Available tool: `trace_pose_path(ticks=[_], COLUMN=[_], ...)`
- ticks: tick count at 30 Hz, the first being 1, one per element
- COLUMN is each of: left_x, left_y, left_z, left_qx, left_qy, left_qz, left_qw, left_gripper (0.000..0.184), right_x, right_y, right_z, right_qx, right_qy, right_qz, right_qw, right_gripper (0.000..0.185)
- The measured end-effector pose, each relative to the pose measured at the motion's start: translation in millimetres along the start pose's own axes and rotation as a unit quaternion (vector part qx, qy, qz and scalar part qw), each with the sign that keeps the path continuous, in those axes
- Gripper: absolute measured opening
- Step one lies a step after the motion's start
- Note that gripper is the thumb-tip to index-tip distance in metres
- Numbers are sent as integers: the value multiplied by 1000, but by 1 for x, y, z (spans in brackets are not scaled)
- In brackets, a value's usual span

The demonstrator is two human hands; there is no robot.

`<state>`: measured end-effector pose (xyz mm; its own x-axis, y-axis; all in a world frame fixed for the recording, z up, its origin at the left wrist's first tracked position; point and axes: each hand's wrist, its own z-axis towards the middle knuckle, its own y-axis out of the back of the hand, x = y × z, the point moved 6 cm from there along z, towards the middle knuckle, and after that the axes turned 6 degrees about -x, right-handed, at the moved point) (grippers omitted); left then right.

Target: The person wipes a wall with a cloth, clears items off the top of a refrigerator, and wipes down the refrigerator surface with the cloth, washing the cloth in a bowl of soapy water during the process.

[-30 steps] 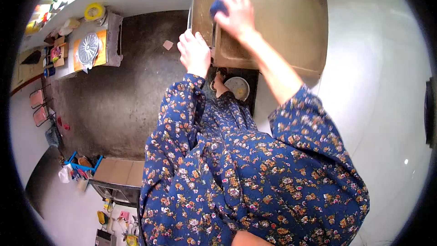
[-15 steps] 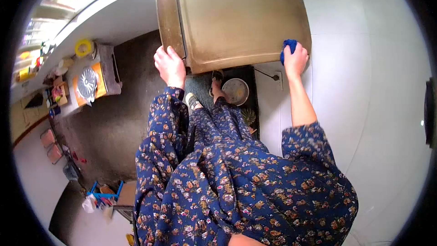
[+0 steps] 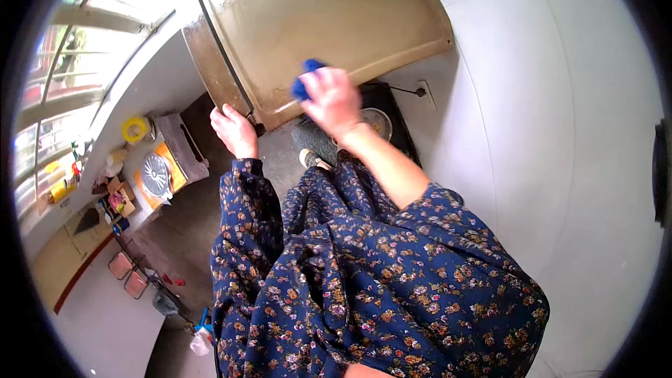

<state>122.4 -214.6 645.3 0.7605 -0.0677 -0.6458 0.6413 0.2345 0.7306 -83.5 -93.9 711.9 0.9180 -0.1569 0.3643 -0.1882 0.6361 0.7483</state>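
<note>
A brown refrigerator-like appliance [image 3: 329, 21] fills the upper middle, its smooth top facing me. A dark seam separates a narrow door-like strip [image 3: 213, 63] along its left side. My left hand [image 3: 236, 133] is closed over the near end of that strip, thumb and fingers at the edge. My right hand [image 3: 334, 101], smeared a little by motion, is closed on a crumpled blue cloth [image 3: 305, 82]. The cloth lies against the top near its front edge, left of the middle. Part of the cloth is hidden under the fingers.
A barred window [image 3: 91, 42] is at upper left. Below it, a small table [image 3: 178, 140] holds a round metal tray-like thing [image 3: 155, 173] and a yellow ring [image 3: 134, 129]. A plug and wall outlet [image 3: 425, 94] sit on the white wall at right. A round basin [image 3: 378, 124] is below.
My right hand has swept the blue cloth left along the front of the top, from the right corner. My left hand stays at the strip's end. The view has turned.
</note>
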Motion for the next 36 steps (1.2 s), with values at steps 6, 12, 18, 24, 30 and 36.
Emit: trace_pose_path(ticks=[6,12,18,24,30,36], left_x=[-12,-7,-7,-10,-18,-28], left_y=[4,0,2,14,21,33], left_z=[-4,-5,-2,-7,-14,-16], left_qx=[-12,-18,0,14,19,45], left_qy=[-25,-42,-39,-30,1,40], left_qz=[11,32,19,8,24,22], left_qw=[1000,998,999,999,1000,998], left_gripper=[36,35,41,37,40,42], right_x=[-221,-119,-56,-226,-267,-299], right_y=[72,30,26,81,64,-3], right_z=[12,9,14,19,54,184], right_qx=[-84,-39,-11,0,-5,-22], right_qy=[-169,-231,-51,-218,-134,-72], right_qz=[-205,-160,-6,-186,-144,-115], right_qw=[960,959,999,958,980,991], right_gripper=[33,23,36,40,49,43])
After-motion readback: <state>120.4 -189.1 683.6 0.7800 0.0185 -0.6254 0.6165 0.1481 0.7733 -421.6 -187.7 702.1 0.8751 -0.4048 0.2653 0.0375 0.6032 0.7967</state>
